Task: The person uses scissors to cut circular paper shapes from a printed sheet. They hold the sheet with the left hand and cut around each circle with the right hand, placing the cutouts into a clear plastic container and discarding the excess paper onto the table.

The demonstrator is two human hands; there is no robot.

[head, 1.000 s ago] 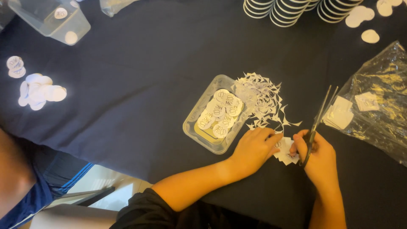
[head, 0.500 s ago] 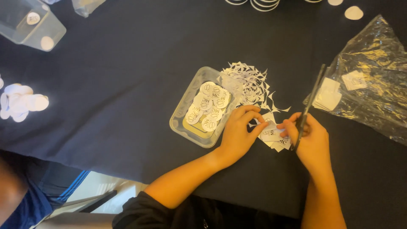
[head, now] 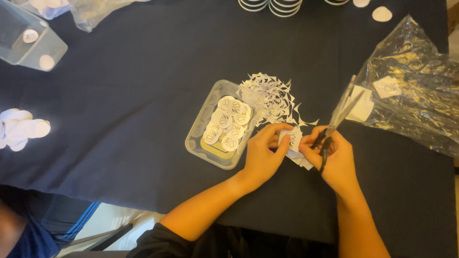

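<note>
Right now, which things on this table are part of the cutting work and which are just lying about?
In use:
- left hand holding the paper piece
- right hand holding the scissors
- clear tray of cut round stickers
- pile of paper trimmings

Lying about:
- crinkled plastic bag
- clear box, top left
- loose white discs, left edge

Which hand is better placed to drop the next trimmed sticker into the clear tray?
Left, probably. The left hand pinches the paper piece beside the clear tray; the right hand is occupied with scissors.
</note>
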